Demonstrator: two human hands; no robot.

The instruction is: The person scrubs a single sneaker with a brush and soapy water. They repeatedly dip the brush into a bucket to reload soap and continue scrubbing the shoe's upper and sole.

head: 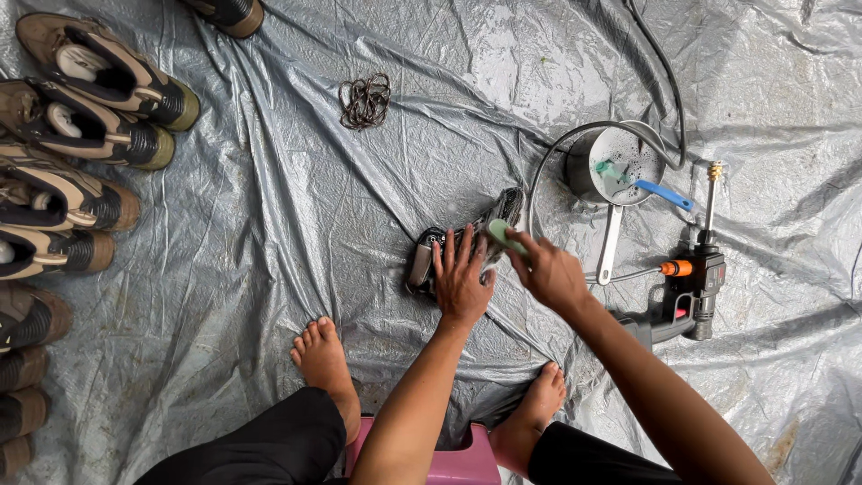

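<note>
1. A dark wet shoe [467, 242] lies on the grey tarpaulin [296, 216] just right of the frame's centre. Its long axis runs from lower left to upper right, with one end at about the frame's middle and the other tipped toward the metal pan [603, 163].
2. The left hand [461, 280] lies flat on the lower-left part of the shoe, fingers spread and pressing down rather than wrapped around it.
3. The right hand [549, 271] sits just to the right of the left hand, at the shoe's upper-right end. Its fingers are closed around a pale green brush [505, 235], which touches the shoe.
4. Both hands are on or at the shoe; the left covers more of it, and the right meets it only through the brush.
5. The pan, holding soapy water and a blue-handled brush [660, 192], stands to the upper right, near the right hand. A spray gun [691, 292] lies at right, close to that forearm.
6. A row of boots [72, 153] lines the left edge, well apart from the hands.
</note>
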